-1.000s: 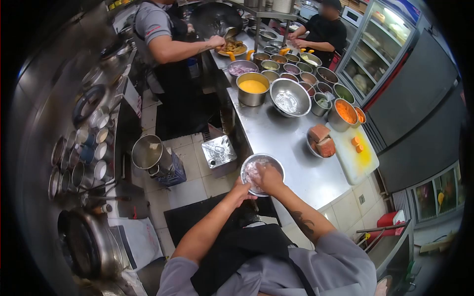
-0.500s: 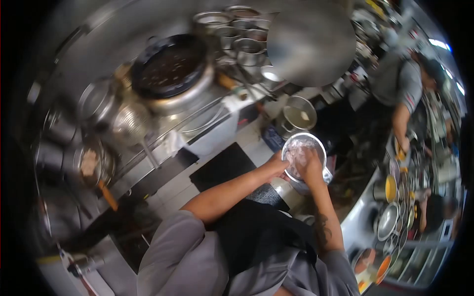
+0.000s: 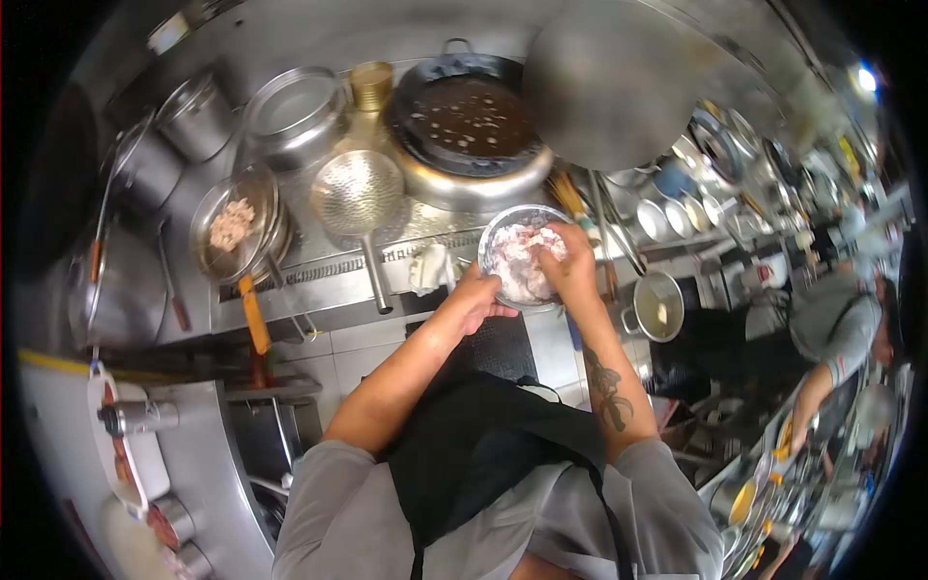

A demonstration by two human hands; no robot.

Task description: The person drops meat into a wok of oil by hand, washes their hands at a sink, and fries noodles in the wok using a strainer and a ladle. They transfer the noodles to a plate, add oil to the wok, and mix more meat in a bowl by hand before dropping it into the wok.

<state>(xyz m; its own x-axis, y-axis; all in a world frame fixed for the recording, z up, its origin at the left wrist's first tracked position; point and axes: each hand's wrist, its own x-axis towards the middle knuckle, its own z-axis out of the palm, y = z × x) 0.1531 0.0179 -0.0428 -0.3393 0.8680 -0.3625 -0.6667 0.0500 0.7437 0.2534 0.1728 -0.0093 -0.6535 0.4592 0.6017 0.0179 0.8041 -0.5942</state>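
My left hand (image 3: 476, 302) grips the near left rim of a metal bowl (image 3: 486, 232), its thumb against the edge. Inside are pinkish pieces coated in white flour (image 3: 520, 266), perhaps raw meat. My right hand (image 3: 572, 263) reaches in over the right side, fingers curled into the floured pieces; the fingertips are partly hidden. The bowl is in front of the stove edge. Behind it stands a black wok (image 3: 469, 116) of dark oil with pale bubbles. A perforated ladle strainer (image 3: 358, 193) lies left of the bowl.
A wire strainer holding pale cooked pieces (image 3: 232, 224) rests over a pot at left. A white cloth (image 3: 430, 269) hangs by the stove edge. A pot of liquid (image 3: 659, 305) stands lower right. Another person's arm (image 3: 810, 401) works at the right counter. A blurred round patch covers the upper right.
My view and body have turned left toward the stove. The bowl has come along in my hands and is now before the wok. My right hand stays in the floured pieces.
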